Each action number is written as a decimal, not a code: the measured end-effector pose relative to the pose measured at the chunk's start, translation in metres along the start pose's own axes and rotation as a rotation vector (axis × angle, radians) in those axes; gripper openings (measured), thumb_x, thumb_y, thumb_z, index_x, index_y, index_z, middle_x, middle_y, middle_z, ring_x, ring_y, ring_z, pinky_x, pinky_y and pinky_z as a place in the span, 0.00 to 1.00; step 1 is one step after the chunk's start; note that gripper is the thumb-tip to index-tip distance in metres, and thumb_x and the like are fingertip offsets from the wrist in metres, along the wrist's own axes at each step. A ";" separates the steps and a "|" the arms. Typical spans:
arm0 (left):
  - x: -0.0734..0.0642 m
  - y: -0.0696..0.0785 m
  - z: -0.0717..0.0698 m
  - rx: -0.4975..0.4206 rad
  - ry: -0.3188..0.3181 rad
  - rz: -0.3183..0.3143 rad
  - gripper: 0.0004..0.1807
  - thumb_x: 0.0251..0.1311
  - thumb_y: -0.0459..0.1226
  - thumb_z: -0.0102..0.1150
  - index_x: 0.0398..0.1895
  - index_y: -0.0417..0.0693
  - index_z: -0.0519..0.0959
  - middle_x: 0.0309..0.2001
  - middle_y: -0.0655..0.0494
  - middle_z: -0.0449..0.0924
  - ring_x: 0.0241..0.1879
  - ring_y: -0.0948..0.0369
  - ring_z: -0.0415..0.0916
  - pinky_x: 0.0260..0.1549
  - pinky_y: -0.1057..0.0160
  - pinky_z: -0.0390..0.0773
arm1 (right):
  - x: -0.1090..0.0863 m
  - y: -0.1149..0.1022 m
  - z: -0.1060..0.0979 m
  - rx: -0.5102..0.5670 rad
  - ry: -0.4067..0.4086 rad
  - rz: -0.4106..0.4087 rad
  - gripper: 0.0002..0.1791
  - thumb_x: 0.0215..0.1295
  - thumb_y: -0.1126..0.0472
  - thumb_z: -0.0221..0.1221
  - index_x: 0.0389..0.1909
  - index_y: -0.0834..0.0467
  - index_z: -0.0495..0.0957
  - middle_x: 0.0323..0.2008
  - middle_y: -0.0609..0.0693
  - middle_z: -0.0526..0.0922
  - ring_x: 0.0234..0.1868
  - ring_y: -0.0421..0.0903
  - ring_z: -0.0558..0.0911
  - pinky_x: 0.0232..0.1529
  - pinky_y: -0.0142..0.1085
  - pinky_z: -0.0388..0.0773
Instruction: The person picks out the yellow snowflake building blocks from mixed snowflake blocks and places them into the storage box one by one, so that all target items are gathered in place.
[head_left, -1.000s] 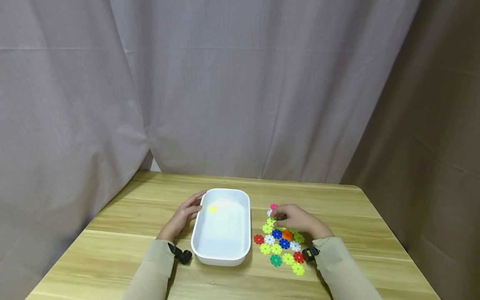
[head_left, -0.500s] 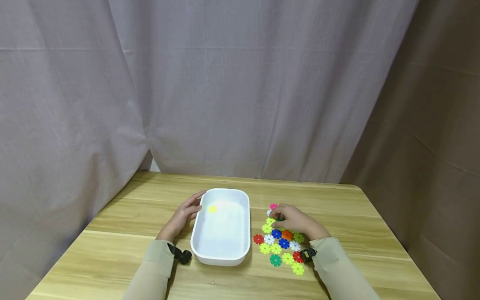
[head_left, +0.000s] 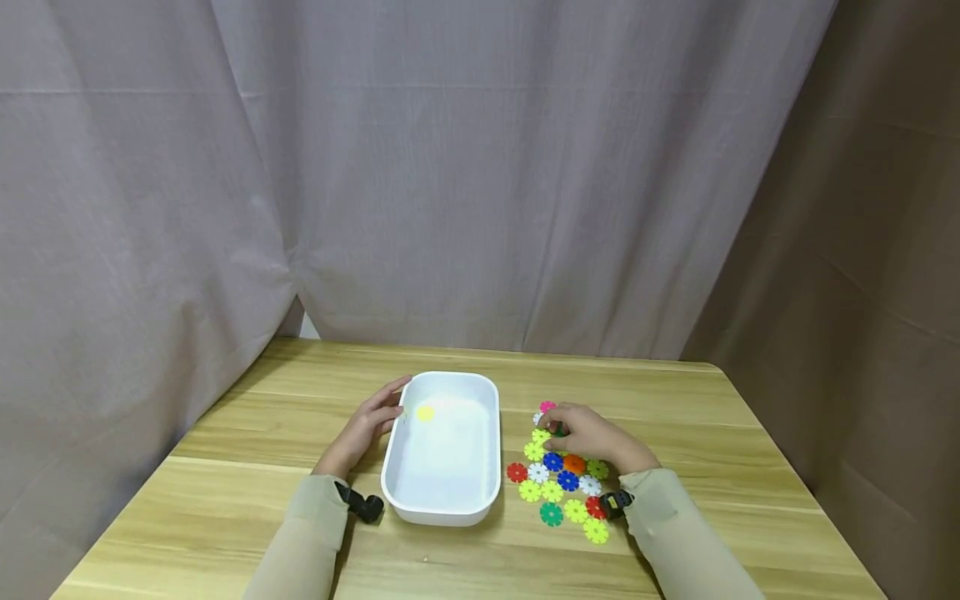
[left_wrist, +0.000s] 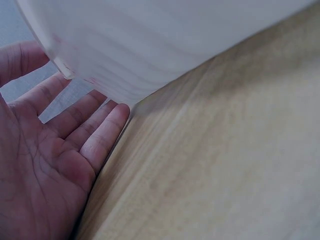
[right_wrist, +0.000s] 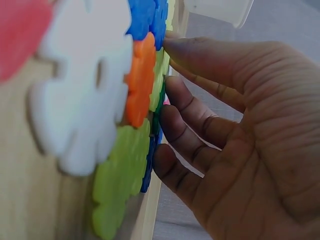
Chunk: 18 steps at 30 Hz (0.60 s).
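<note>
A white rectangular plastic tray [head_left: 442, 510] stands on the table, with a yellow piece [head_left: 425, 413] inside near its far left. My left hand [head_left: 367, 429] touches the tray's left side, thumb at the rim and fingers extended along the outer wall. Flat, notched snowflake building discs lie spread right of the tray, among them an orange disc [right_wrist: 141, 80], a white disc [right_wrist: 85, 100] and a green disc [head_left: 551, 514]. Over the far part of the spread, my right hand [head_left: 596, 437] has bent fingers, their tips at the discs. Whether it pinches one is hidden.
A wooden table [head_left: 247, 517] carries everything. Grey curtains [head_left: 420, 183] hang behind its far edge and along the sides. Black wrist cameras [head_left: 363, 504] sit on both wrists, the right one close over a red disc [head_left: 595, 507].
My right hand has shifted slightly left over the discs, its fingers still among them. The left hand and tray keep their places; the head view has tilted a little.
</note>
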<state>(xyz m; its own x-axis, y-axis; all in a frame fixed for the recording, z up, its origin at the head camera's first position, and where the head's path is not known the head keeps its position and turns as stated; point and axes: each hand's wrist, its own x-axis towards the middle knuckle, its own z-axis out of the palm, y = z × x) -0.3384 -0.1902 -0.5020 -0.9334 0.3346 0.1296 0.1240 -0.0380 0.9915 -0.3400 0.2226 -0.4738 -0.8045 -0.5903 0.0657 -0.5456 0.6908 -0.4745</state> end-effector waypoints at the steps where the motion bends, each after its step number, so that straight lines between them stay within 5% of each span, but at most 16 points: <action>1: 0.000 0.000 0.000 0.000 0.000 -0.001 0.33 0.69 0.37 0.53 0.77 0.52 0.62 0.72 0.35 0.62 0.68 0.41 0.65 0.61 0.58 0.74 | 0.000 0.000 0.000 -0.001 -0.001 0.000 0.13 0.64 0.60 0.68 0.49 0.57 0.83 0.38 0.47 0.79 0.38 0.44 0.76 0.40 0.37 0.77; 18: 0.001 0.001 0.001 0.003 0.013 -0.016 0.32 0.70 0.35 0.51 0.77 0.53 0.62 0.72 0.36 0.62 0.68 0.42 0.65 0.59 0.61 0.74 | 0.002 0.002 0.001 0.032 0.017 0.013 0.13 0.62 0.62 0.69 0.43 0.55 0.76 0.37 0.49 0.77 0.36 0.46 0.74 0.38 0.36 0.76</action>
<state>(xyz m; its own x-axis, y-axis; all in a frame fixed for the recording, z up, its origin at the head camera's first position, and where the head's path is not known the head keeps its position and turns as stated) -0.3388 -0.1889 -0.5011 -0.9397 0.3226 0.1134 0.1095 -0.0302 0.9935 -0.3423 0.2228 -0.4752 -0.8156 -0.5739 0.0735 -0.5270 0.6845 -0.5037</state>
